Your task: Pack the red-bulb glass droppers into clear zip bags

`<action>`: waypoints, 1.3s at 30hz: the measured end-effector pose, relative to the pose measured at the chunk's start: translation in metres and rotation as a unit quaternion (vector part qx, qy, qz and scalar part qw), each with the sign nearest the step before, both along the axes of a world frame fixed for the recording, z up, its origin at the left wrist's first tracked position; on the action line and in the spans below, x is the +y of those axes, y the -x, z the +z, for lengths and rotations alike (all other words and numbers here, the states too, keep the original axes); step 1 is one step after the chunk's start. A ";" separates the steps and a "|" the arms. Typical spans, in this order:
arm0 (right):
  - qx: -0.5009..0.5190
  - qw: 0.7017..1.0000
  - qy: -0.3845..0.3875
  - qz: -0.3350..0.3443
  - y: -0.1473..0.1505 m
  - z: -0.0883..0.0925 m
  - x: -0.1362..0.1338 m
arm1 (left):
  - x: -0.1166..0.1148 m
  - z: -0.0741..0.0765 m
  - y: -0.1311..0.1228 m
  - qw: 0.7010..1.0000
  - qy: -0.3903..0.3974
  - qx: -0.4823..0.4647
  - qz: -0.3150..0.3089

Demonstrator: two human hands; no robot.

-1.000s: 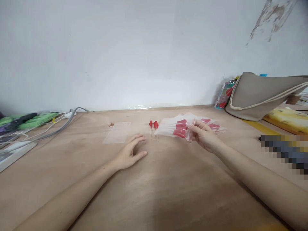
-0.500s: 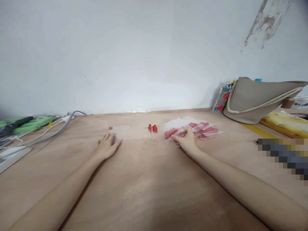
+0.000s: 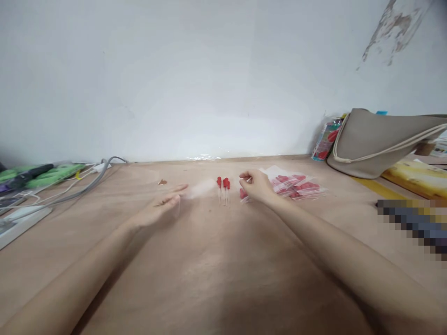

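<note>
My left hand [image 3: 162, 207] is raised a little over the table, gripping a clear zip bag [image 3: 202, 188] between thumb and fingers; motion blurs the bag. It stretches toward a small row of red LEDs [image 3: 225, 184] with thin wire legs, lying in the middle. Just right of them hovers my right hand [image 3: 256, 184], its fingers curled with a small gap between fingertips and thumb, and nothing visible in it. Partly hidden behind and under that hand is a pile of zip bags [image 3: 303, 188] with red pieces inside.
On the left lie grey and white cables [image 3: 96, 179], a white power strip [image 3: 28, 225] and a green object [image 3: 66, 174]. A grey bag [image 3: 380, 144], a colourful packet [image 3: 326, 139] and a yellow pack [image 3: 419, 179] stand at the right. Behind rises the wall [image 3: 209, 83].
My left hand has lifted the clear zip bag off the table and moved it right, uncovering a brown mark. My right hand has risen off the filled bags and shifted left.
</note>
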State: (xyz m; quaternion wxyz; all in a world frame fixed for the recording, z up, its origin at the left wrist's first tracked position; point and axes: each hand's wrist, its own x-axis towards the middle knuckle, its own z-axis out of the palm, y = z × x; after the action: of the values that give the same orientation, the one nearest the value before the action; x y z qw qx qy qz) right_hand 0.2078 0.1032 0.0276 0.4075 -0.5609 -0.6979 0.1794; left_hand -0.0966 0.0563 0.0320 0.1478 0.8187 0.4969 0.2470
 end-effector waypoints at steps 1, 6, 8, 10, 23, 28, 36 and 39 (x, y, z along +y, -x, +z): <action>-0.002 0.999 0.040 0.008 0.007 0.002 0.007 | -0.008 0.006 -0.008 0.996 0.040 0.031 -0.079; -0.019 0.994 0.106 -0.011 0.036 -0.007 0.037 | -0.043 -0.001 -0.050 0.950 0.076 0.183 -0.241; -0.032 0.993 0.113 -0.031 0.044 -0.013 0.045 | -0.051 -0.014 -0.063 0.950 0.041 0.194 -0.240; -0.043 0.990 0.125 -0.040 0.050 -0.018 0.052 | -0.055 -0.025 -0.069 0.953 0.022 0.200 -0.227; -0.015 0.987 0.139 -0.079 0.043 -0.016 0.059 | -0.059 -0.027 -0.077 0.983 -0.018 0.003 -0.183; 0.037 0.989 0.125 -0.076 0.039 -0.011 0.059 | -0.056 -0.035 -0.078 0.973 -0.027 0.045 -0.224; 0.232 0.972 0.033 -0.010 -0.015 -0.007 0.002 | -0.056 -0.030 -0.076 0.975 -0.017 0.084 -0.206; 0.294 0.955 0.041 0.001 -0.044 -0.017 -0.028 | -0.056 -0.030 -0.077 0.978 -0.022 0.082 -0.191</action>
State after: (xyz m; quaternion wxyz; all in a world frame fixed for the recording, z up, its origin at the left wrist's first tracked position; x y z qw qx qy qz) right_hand 0.2516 0.0752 0.0106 0.5711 -0.4991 -0.5400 0.3649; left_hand -0.0194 -0.0002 0.0021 0.1325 0.9190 0.3364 0.1571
